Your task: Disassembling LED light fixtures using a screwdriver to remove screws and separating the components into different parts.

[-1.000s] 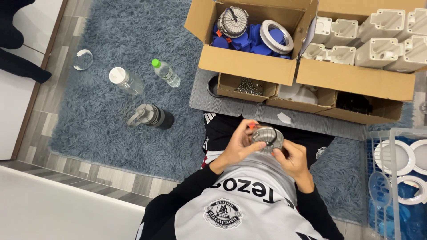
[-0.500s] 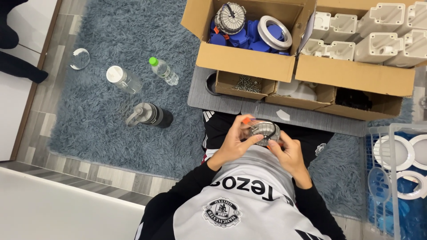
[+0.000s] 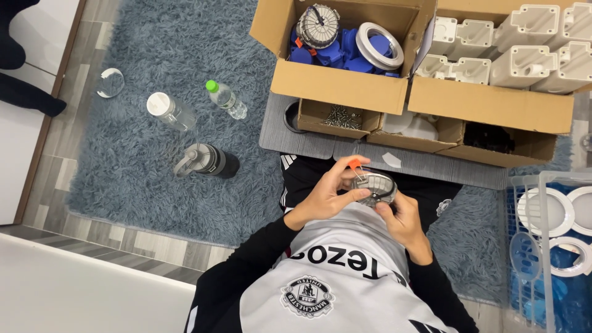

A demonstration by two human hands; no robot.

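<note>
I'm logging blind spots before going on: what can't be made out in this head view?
- Round finned part: its underside is hidden by the left hand and right hand.
- Orange clip: too small to tell how it attaches.
- Screw box: contents too small to count.
- Basket with white rings: cut off by the right edge.
- Black box contents: too dark.
</note>
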